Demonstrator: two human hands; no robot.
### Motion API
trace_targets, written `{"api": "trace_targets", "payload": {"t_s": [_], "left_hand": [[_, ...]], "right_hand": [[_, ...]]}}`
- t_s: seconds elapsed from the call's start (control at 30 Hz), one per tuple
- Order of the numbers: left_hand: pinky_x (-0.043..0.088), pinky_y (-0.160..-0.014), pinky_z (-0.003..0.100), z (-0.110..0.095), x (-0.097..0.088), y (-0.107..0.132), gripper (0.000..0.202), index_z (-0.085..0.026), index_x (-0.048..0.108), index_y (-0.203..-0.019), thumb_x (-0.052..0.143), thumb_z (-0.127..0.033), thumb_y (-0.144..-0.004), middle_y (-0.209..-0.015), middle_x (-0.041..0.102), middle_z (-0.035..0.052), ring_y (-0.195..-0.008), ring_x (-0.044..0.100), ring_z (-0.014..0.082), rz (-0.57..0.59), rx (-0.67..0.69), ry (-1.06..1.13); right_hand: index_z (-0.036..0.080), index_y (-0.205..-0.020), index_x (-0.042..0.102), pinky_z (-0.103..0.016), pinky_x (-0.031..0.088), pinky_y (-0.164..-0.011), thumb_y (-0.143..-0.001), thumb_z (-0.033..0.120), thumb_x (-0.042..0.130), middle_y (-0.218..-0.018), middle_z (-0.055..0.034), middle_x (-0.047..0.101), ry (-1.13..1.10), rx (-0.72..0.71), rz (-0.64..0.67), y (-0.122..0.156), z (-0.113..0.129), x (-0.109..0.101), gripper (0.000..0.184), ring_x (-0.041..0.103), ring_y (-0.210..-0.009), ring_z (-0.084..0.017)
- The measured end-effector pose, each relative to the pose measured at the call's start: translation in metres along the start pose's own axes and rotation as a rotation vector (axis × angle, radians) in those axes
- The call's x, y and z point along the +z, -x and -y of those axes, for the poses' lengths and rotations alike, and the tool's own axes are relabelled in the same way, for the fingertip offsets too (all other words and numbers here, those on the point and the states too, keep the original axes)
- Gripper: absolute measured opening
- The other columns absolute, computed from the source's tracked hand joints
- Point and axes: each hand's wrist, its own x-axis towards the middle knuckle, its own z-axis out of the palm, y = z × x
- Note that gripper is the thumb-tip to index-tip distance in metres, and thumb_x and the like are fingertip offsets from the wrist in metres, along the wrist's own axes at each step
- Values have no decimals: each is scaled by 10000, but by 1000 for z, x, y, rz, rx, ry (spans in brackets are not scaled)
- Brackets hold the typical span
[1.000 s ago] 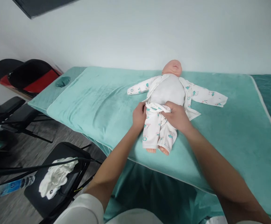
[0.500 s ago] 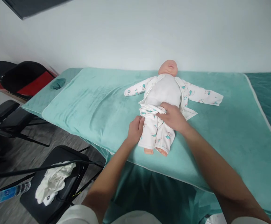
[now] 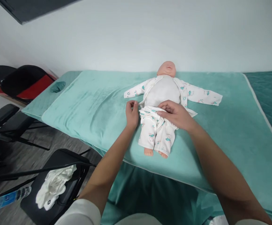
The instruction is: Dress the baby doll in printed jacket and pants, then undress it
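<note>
**Pants up at the doll's waist**

The pants (image 3: 156, 132) reach the belly of the doll (image 3: 165, 90), mid-towel (image 3: 91, 103). Your left hand (image 3: 132, 114) has climbed from thigh to hip, fingers curled. Your right hand (image 3: 175, 114) lies on the waistband. Neither grip shows. Bare towel on both sides.

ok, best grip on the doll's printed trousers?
Probably pinch the bunched waistband at each hip, coming from either side of the doll. It lies face up, feet toward the camera; the rumpled band offers loose fabric, the trousers legs lie flat.
</note>
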Motion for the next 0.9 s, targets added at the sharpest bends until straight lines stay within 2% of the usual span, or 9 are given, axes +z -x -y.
{"api": "trace_targets", "payload": {"t_s": [0.13,0.23,0.3,0.4,0.5,0.6,0.77,0.83,0.9], "left_hand": [[463,-980,312,4,12,-27,361,-209,623,-1122,553,-518,-950,-1155,671,69,-1087,608,189,97,6,-6],[455,-998,328,1,17,-41,418,-202,657,-1097,513,-566,-951,-1150,701,63,-1098,617,213,323,-10,-23],[457,-976,335,-1,19,-49,446,-197,681,-1030,498,-595,-943,-1115,717,58,-1080,620,224,451,-21,-26],[475,-861,312,-2,20,-58,453,-185,673,-954,555,-619,-896,-982,710,47,-938,621,197,492,-71,53],[455,-693,262,2,18,-63,454,-194,629,-913,660,-635,-814,-786,633,-4,-726,569,138,490,-155,153],[458,-655,242,6,15,-65,491,-205,604,-941,715,-647,-758,-784,630,-12,-695,574,124,507,-180,234],[532,-858,315,7,17,-60,668,-215,576,-1172,812,-589,-671,-1168,688,86,-1010,664,205,564,-54,259],[529,-910,338,4,18,-54,752,-234,520,-1305,815,-539,-683,-1336,611,121,-1110,645,223,478,44,191],[524,-922,346,0,18,-47,707,-243,514,-1340,784,-484,-733,-1403,550,134,-1140,626,226,337,177,66]], "right_hand": [[232,-946,668,-305,530,-688,-873,430,724,-778,-2,688,-127,-12,-149,-1,1,-5,218,658,-733,-166],[226,-863,635,-320,543,-666,-885,374,669,-736,-9,671,-139,7,-411,-7,-2,-20,154,644,-685,-165],[225,-850,620,-345,552,-711,-866,325,648,-786,-23,671,-42,5,-603,-11,-12,-36,105,652,-752,-181],[225,-887,610,-413,533,-877,-826,302,651,-943,-56,676,202,29,-771,-18,-35,-57,107,652,-931,-215],[221,-972,594,-451,493,-949,-789,379,693,-1046,-75,660,334,97,-703,-22,-54,-62,262,630,-997,-234],[215,-1017,591,-443,484,-926,-815,453,660,-1033,-80,656,397,96,-588,-24,-59,-54,320,608,-986,-243],[206,-1039,639,-442,479,-872,-898,386,560,-986,-103,691,595,131,-543,-20,-51,-45,242,616,-921,-268],[200,-1138,647,-451,488,-851,-899,352,552,-1010,-116,707,645,161,-544,-19,-49,-45,298,633,-905,-283],[205,-1246,627,-463,498,-867,-903,325,539,-1085,-125,713,661,133,-567,-18,-48,-45,374,647,-946,-298]]}}
